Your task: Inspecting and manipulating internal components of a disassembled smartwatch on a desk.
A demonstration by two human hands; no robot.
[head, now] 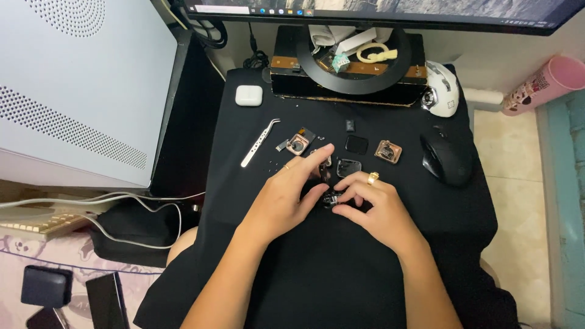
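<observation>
Both hands meet over a small dark metal-and-plastic component (332,198) at the middle of the black cloth work mat (341,274). Left hand (285,198): thumb and middle finger curl in and pinch the part's left edge, index finger stretched out forward past it, probably to steady it while leaving the top visible. Right hand (376,210), gold ring on one finger, has its fingertips bent in and clamped on the part's right side; the two-sided hold looks meant to stop a tiny piece from turning or slipping. Exactly what the part is: cannot tell, the fingers cover most of it. Just beyond the fingertips, loose pieces are laid out in a row within easy reach: a rose-gold square casing with a round opening (298,144) by the left index tip, a flat black square glass panel (356,144), a dark square frame (348,167) just ahead of the right fingers, and a second rose-gold square casing (388,152) further right. Curved silver steel tweezers (260,142) lie left of the left fingers, angled, handle towards the person. Further off beyond the fingers: small white rounded plastic earbud case (248,95), black computer mouse (446,159) to the right, white-and-grey mouse (441,89) behind it. The pink cylindrical tumbler with cartoon print (543,82) lies on its side far right, off the mat.
</observation>
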